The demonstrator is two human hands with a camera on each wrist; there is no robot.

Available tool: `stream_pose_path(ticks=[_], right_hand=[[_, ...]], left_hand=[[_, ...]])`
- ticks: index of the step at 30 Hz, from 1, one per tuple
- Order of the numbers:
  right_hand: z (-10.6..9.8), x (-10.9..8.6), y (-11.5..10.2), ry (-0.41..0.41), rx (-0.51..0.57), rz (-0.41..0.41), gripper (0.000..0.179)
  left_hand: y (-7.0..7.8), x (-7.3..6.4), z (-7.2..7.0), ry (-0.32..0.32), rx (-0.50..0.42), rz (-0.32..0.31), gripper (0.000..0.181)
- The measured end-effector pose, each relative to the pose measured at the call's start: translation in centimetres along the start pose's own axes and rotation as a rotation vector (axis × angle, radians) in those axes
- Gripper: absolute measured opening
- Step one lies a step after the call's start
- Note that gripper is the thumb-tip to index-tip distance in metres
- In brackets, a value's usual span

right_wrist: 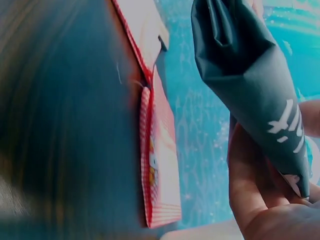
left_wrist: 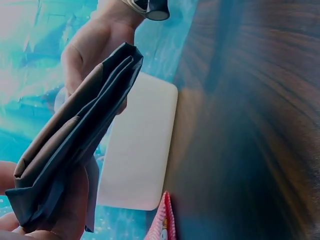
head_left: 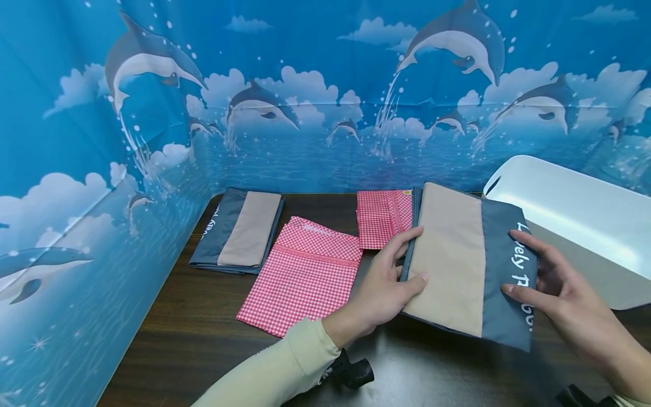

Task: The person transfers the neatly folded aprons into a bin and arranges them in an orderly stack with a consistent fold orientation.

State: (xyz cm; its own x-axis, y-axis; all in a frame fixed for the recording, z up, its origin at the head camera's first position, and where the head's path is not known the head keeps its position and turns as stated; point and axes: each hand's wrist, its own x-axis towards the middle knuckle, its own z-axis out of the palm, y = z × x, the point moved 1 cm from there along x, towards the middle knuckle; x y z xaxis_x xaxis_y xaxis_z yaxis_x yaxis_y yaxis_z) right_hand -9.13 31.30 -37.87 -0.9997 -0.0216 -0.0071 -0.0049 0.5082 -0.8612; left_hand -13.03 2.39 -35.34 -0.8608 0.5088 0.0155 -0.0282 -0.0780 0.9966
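Both hands hold a folded grey-and-beige cloth [head_left: 450, 265] with white lettering, raised and tilted over the dark table. My left hand [head_left: 378, 291] grips its left edge, thumb on the beige panel. At the lettered right side, my right hand [head_left: 564, 294] pinches the cloth with thumb and forefinger on top and other fingers beneath. Stacked layers of the folded cloth [left_wrist: 75, 135] show edge-on in the left wrist view. From the right wrist, the grey end of the cloth [right_wrist: 260, 95] shows an open fold. A red gingham cloth [head_left: 307, 277] lies flat beside my left hand.
Another folded grey-and-beige cloth [head_left: 249, 229] lies at the table's back left. A smaller red gingham piece [head_left: 383, 217] lies behind the held cloth, partly covered by it in the head view. A white plastic bin [head_left: 574, 209] stands at the right. A dolphin-print curtain [head_left: 305, 147] surrounds the table.
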Motion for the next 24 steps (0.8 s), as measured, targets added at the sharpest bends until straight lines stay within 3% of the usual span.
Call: stream_pose_path(ticks=[14,24], right_hand=[[-2.9,0.7,0.3,0.05,-0.06,-0.049,0.09],[-4.9,1.2,0.3,0.122,-0.124,0.01,0.086]], left_hand=[[1.2,3.3,1.5,-0.007,0.046,-0.01,0.072],[2.0,6.1,3.6,-0.001,0.072,-0.004,0.071]])
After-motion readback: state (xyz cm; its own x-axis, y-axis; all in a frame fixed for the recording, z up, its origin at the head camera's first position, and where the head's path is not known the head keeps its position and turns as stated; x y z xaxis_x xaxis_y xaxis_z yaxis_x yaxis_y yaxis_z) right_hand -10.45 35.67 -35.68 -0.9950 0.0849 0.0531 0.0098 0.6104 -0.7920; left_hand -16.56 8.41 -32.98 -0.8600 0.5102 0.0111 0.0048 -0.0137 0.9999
